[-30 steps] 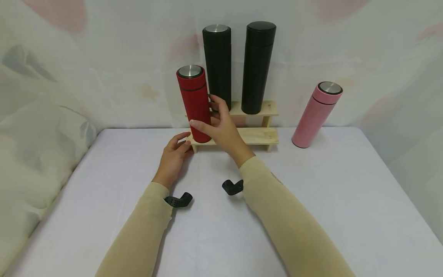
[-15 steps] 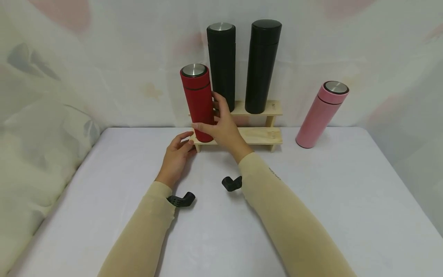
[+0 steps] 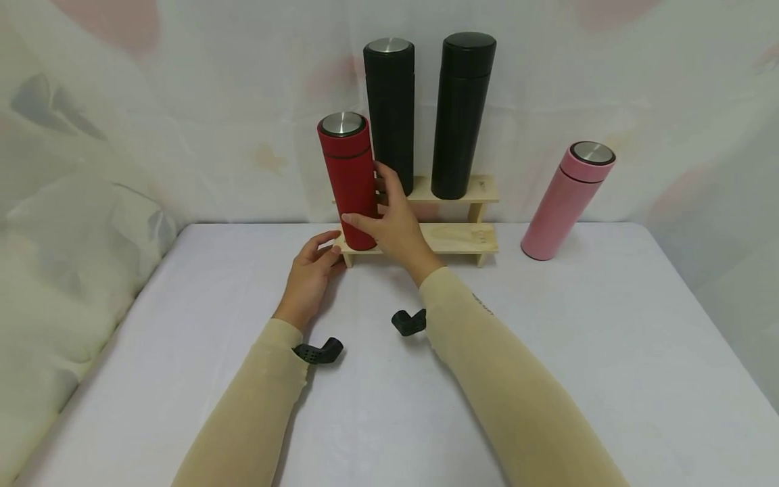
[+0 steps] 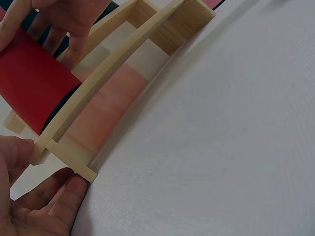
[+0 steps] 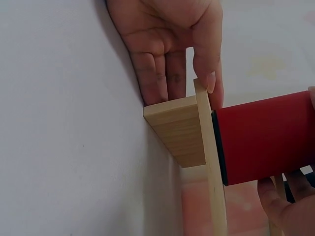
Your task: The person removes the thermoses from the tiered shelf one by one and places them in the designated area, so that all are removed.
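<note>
A red thermos [image 3: 349, 182] with a steel-topped lid stands at the left end of the lower step of a two-step wooden stand [image 3: 456, 238]. My right hand [image 3: 395, 226] grips its lower half, thumb in front and fingers round the far side. At the stand's left end, my left hand [image 3: 310, 274] holds the step's edge. In the right wrist view that hand's thumb [image 5: 209, 64] lies over the board while other fingers touch the leg below. The base of the red thermos meets the board in both wrist views.
Two taller black thermoses, one with a steel top [image 3: 389, 115] and one all black [image 3: 464, 115], stand on the upper step. A pink thermos [image 3: 568, 203] stands on the white-covered table [image 3: 389, 419], right of the stand. Patterned cloth [image 3: 243, 122] hangs behind.
The head view has shifted slightly, so everything sits a little further right. Both hands keep their places on the red thermos and the stand; the right thumb has shifted slightly on the thermos.
</note>
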Action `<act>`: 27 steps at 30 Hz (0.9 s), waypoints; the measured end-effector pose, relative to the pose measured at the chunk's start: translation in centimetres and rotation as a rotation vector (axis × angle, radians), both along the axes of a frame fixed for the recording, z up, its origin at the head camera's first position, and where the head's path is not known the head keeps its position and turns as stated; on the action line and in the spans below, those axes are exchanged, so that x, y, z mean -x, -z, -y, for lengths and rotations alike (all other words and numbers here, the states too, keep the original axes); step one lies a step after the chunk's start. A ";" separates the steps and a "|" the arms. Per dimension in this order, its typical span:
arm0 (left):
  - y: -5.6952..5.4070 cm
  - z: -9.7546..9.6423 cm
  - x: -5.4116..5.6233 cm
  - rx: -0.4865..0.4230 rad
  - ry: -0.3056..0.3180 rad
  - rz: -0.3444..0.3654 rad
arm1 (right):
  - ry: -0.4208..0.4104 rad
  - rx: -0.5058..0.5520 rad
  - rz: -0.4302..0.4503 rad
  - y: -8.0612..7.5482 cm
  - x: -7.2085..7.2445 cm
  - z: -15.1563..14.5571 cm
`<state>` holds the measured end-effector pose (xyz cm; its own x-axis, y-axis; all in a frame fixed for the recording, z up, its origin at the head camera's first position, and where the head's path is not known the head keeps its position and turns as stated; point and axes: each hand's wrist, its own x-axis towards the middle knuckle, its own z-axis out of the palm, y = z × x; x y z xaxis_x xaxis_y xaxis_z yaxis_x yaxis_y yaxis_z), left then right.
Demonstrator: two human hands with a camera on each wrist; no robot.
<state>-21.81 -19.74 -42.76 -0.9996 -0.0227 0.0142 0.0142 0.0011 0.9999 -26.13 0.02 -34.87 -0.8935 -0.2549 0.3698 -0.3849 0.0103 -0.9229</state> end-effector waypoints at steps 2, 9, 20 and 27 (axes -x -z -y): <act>0.0 0.0 0.0 -0.007 -0.001 0.001 | 0.007 -0.015 -0.002 0.0 -0.1 -0.1; 0.2 0.1 0.0 -0.013 -0.008 0.000 | 0.019 -0.038 -0.016 -0.1 -0.7 -0.3; 0.2 0.1 0.1 -0.023 -0.007 -0.001 | 0.034 -0.045 -0.055 0.0 -1.7 -0.9; 0.1 0.0 0.0 -0.025 -0.007 -0.009 | 0.037 -0.058 -0.042 -0.3 -2.7 -1.5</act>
<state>-21.86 -19.76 -42.83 -0.9993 -0.0298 0.0224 0.0231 -0.0241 0.9994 -23.47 1.56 -34.52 -0.8867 -0.2443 0.3925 -0.4213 0.0778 -0.9036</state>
